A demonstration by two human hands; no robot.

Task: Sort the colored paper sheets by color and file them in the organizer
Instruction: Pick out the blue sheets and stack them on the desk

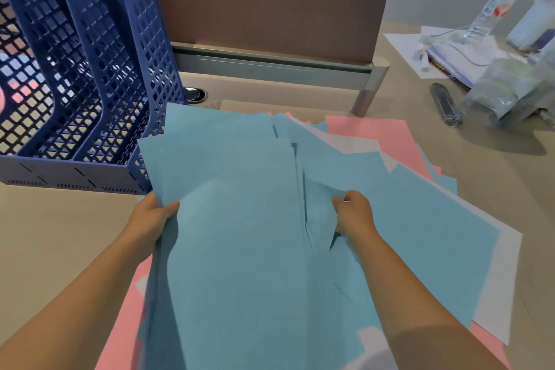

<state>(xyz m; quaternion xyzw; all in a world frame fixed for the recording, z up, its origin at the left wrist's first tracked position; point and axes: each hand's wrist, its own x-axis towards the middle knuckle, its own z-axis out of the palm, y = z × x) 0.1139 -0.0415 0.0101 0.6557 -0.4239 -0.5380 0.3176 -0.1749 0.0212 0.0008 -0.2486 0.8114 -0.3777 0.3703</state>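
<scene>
Organizer (pixel 75 69) cut off at left edge; pink sheets (pixel 375 132) mostly buried under blue sheets (pixel 240 219); upper-right clutter blurred.

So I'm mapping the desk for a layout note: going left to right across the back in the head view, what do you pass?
Blue organizer → brown divider panel → dark pen-like object → clear water bottle.

We see a loose stack of light blue sheets (pixel 240 219) lifted at the centre, fanned over pink sheets (pixel 375 132) and white sheets (pixel 498 273) spread flat on the desk toward three and six o'clock. The dark blue mesh organizer (pixel 75 69) stands upright at ten o'clock, something pink showing through its leftmost lattice.
</scene>
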